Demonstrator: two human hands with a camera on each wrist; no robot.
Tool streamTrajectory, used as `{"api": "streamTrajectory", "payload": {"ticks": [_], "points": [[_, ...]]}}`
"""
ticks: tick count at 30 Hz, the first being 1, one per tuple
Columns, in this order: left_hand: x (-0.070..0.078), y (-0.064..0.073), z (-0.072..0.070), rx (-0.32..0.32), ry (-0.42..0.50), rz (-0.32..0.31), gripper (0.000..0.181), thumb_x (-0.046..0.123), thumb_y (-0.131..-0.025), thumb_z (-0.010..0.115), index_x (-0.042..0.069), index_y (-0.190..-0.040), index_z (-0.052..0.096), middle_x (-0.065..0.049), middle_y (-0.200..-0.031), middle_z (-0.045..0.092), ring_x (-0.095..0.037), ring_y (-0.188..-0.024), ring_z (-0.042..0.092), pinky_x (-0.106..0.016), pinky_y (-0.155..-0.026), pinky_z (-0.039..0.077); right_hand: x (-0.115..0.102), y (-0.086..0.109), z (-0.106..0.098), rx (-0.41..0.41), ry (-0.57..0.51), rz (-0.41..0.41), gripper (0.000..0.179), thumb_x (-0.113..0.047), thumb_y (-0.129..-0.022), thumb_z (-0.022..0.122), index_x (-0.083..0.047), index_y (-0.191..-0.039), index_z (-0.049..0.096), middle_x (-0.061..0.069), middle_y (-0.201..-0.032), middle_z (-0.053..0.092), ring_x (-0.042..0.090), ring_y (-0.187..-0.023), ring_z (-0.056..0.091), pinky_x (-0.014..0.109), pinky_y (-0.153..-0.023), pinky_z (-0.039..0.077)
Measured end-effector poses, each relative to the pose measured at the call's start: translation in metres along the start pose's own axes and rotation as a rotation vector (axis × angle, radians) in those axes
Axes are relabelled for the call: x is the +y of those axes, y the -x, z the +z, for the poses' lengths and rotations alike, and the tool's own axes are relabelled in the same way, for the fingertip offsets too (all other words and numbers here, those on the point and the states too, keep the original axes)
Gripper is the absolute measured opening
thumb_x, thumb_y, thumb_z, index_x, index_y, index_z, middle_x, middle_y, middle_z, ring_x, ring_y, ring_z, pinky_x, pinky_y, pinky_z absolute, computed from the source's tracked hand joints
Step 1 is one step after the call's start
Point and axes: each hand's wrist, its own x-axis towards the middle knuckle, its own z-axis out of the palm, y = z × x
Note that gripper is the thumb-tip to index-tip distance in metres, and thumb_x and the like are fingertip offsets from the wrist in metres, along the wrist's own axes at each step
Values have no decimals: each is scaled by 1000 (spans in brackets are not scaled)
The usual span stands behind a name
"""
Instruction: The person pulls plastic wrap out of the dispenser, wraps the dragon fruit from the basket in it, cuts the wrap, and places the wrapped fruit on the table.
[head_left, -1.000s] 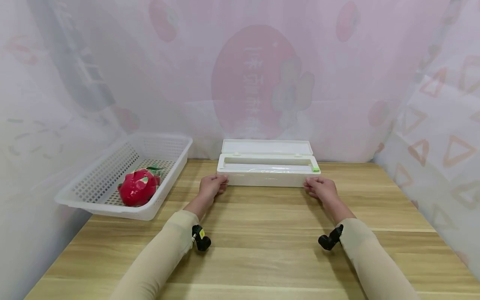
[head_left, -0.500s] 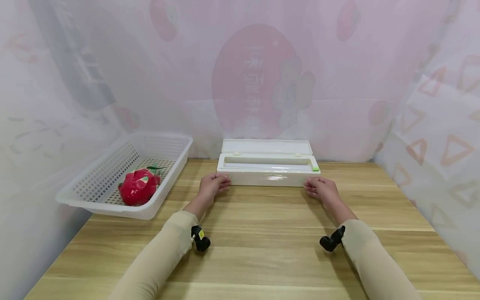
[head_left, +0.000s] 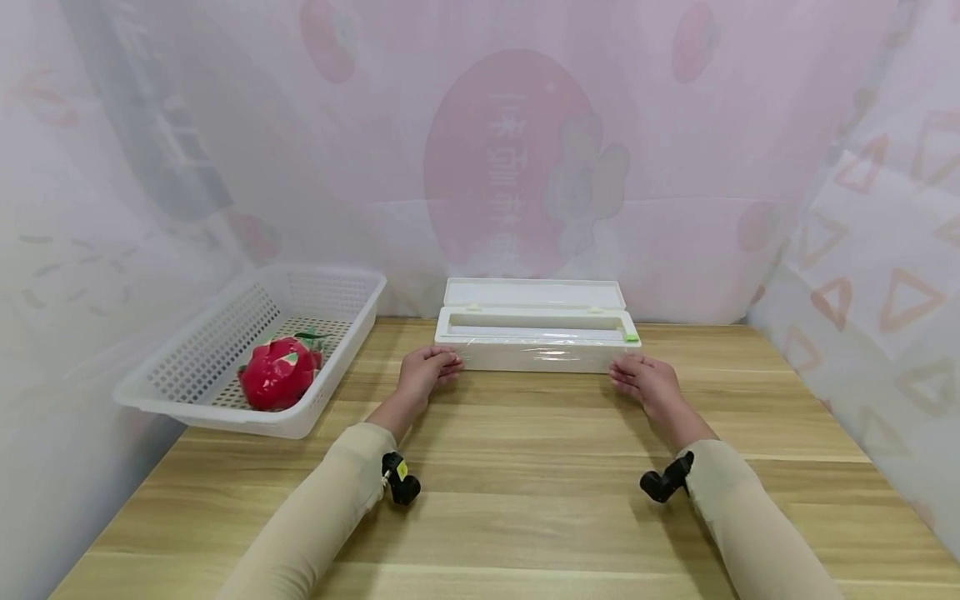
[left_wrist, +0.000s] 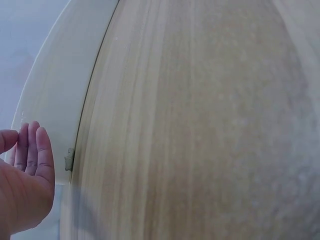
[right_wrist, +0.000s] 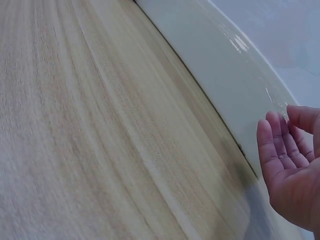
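Note:
A long white cling film dispenser [head_left: 517, 361] stands at the back of the wooden table with its lid [head_left: 534, 293] raised. A green slide cutter [head_left: 631, 337] sits at the right end of its front bar. Clear cling film [head_left: 551, 354], seen by its glints, hangs over the front face. At the left front corner my left hand [head_left: 423, 375] pinches the film between thumb and fingertips. My right hand [head_left: 647, 383] does the same at the right corner. Both wrist views show the thumb close to the fingers, beside the box's front wall [left_wrist: 65, 90].
A white perforated plastic basket [head_left: 341, 367] stands at the left edge of the table [head_left: 525, 500], partly overhanging it. A red dragon fruit [head_left: 277, 375] lies inside, with a shiny wrapped look. Printed cloth [head_left: 517, 158] hangs behind and on both sides.
My left hand has shifted slightly to the right, and the glints on the film have changed along the box front. The box, basket and right hand stay almost in place.

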Motion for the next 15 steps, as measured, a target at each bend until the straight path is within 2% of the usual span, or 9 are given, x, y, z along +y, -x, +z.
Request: {"api": "streamTrajectory", "payload": {"ticks": [7,10,15], "points": [[1,1,1,-15,-6,-4,23,2,-93,59,-9,-113,64,-12,-91,69,-17,-80,68,-41,-88,53,-2,1,1,-35,13,7,17,-2,-96,59,2,-112,56,4,-90,70,10,-81,67,28,-84,53],[3,1,1,-38,-14,-15,26,8,-94,61,-8,-114,64,-12,-92,70,-17,-81,69,-40,-87,53,-4,0,1,-57,37,16,22,-8,-96,60,1,-115,54,4,-93,67,10,-83,65,28,-85,53],[6,1,3,-71,-29,-26,32,17,-94,66,-6,-116,64,-16,-101,71,-19,-87,70,-41,-90,52,-7,1,3,-67,59,30,24,-21,-96,63,-3,-110,56,2,-91,63,9,-83,62,27,-81,54]]}}
